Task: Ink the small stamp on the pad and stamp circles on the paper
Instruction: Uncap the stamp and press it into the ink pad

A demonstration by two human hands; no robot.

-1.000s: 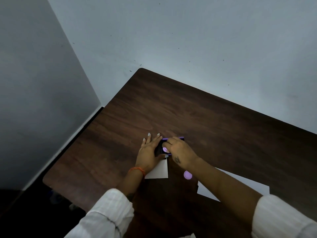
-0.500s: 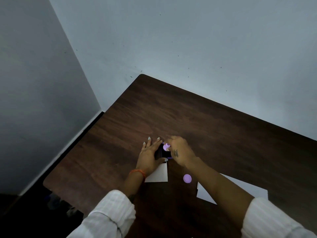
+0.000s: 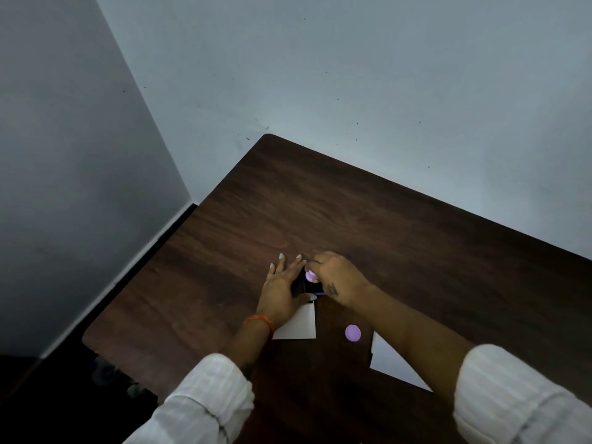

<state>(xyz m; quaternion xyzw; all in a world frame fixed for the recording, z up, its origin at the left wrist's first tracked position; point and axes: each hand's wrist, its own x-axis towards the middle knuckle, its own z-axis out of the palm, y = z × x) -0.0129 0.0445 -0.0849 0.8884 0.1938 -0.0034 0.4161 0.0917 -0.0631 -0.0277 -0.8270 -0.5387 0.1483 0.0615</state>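
On the dark wooden table (image 3: 400,238), the left hand (image 3: 282,291) stays flat, fingers spread, steadying the black ink pad (image 3: 306,287). The right hand (image 3: 336,278) still pinches the small lilac round stamp (image 3: 310,275), seemingly on the pad. The white paper sheet (image 3: 299,325) lies just below, unmoved.

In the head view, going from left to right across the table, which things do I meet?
Left hand → small paper → purple disc → large paper.
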